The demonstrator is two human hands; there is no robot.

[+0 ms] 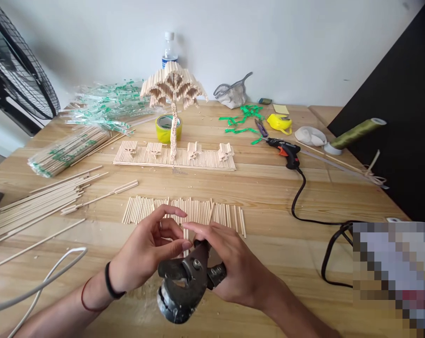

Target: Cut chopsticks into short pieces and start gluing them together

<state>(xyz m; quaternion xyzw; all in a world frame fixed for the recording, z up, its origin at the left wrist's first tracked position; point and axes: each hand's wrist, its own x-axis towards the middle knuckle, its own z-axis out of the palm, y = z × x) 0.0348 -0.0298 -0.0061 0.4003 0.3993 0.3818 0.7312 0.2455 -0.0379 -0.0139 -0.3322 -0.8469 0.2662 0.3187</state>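
My left hand [145, 244] has its thumb and fingers curled around a short wooden stick [186, 233], which stands nearly upright between my hands. In my right hand [237, 263] is a dark plier-like tool [189, 281] with a pivot screw and a worn, rounded end turned toward me. My right index finger reaches close to the stick's top. Just beyond my hands lies a row of short cut sticks [145, 210], set side by side. Behind it stands a stick-built model [205, 159] with a tree-like umbrella [173, 80] and several small pieces on its base.
Long loose sticks [47, 202] and a wrapped bundle [70, 148] lie left, near plastic wrappers [103, 103]. Yellow tape [163, 129] sits behind the model. A glue gun [284, 150] with a black cord [297, 192] lies right. A white cable [40, 286] crosses the front left.
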